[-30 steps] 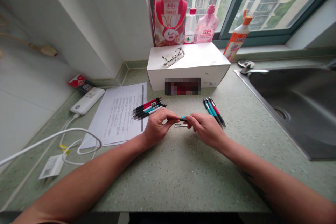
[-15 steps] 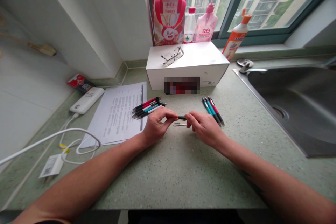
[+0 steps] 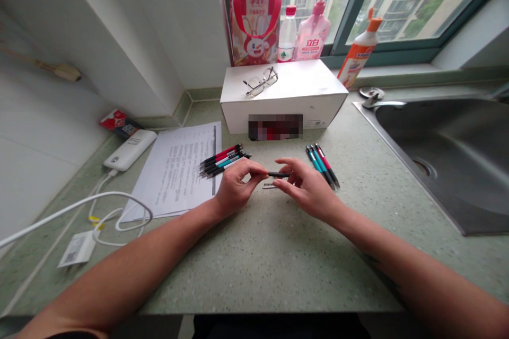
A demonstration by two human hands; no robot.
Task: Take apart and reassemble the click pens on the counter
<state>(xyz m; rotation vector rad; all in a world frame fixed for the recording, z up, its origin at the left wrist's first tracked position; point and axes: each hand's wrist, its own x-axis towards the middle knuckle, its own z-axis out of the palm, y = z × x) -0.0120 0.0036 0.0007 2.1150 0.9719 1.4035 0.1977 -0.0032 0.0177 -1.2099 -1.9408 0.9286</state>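
The left hand (image 3: 236, 185) pinches a dark pen (image 3: 278, 174) over the desk (image 3: 254, 265); the right hand (image 3: 312, 188), thumb and fingers parted, surrounds its other end. 3 pens (image 3: 323, 167) lie just beyond. The pump bottle (image 3: 312, 37) reads "立白"; the paper's (image 3: 178, 169) print is too small.

Speckled green countertop (image 3: 254, 254) bears printed sheets (image 3: 175, 169), white box (image 3: 286, 100), power bank (image 3: 130, 150), charger (image 3: 77, 249), three pens (image 3: 319, 160).

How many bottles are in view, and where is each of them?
3: the red-capped bottle and the pink pump bottle behind the white box, and the orange-capped bottle to their right, by the window. The box could hide others.
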